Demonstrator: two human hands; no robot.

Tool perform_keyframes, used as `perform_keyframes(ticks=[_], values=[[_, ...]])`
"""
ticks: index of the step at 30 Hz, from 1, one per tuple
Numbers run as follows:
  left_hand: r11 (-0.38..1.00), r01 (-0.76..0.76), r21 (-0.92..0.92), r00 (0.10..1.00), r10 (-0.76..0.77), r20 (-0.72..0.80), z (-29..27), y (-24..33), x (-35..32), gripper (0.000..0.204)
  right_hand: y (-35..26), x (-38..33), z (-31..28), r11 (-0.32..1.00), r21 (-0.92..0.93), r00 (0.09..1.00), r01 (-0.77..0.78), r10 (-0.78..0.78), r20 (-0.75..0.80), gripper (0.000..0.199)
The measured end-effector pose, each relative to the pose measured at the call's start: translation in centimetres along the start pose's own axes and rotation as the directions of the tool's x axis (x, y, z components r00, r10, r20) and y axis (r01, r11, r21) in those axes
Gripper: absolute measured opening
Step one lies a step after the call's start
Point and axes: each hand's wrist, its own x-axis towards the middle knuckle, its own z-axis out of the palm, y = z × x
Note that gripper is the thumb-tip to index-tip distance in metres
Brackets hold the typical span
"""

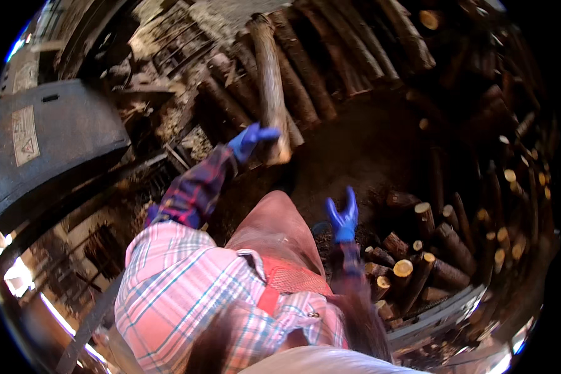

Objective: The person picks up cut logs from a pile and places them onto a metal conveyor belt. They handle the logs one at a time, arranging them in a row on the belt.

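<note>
My left hand (pixel 248 141), in a blue glove, grips a long log (pixel 270 75) close to its pale near end. A blue finger lies across the top of the log, while the rest of the grip is partly hidden. The log points away from me, over the row of dark logs (pixel 299 75) behind it. My right hand (pixel 344 217), also in a blue glove, is empty, with thumb and fingers spread apart. It hangs over the dark ground (pixel 355 149), left of a pile of cut logs (pixel 445 246).
At the left stands a grey metal machine housing (pixel 56 124) with a warning label. More cut logs (pixel 511 177) are stacked along the right side, above a metal rail (pixel 439 321). Wood chips and debris (pixel 168 43) lie at the far left. A reddish apron (pixel 274 230) covers my front.
</note>
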Motion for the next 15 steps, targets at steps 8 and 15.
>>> perform_keyframes(ticks=[8, 15], values=[[0.88, 0.128, 0.458, 0.919, -0.279, 0.28, 18.1, 0.1, -10.4, 0.046, -6.8, 4.3, -10.8, 0.348, -0.612, 0.544, 0.711, -0.823, 0.164, 0.066], [0.763, -0.418, 0.494, 0.824, 0.09, 0.559, 37.3, -15.5, -5.9, 0.061, -1.6, -11.5, -29.9, 0.931, -0.349, 0.957, -0.105, -0.001, -0.29, 0.059]])
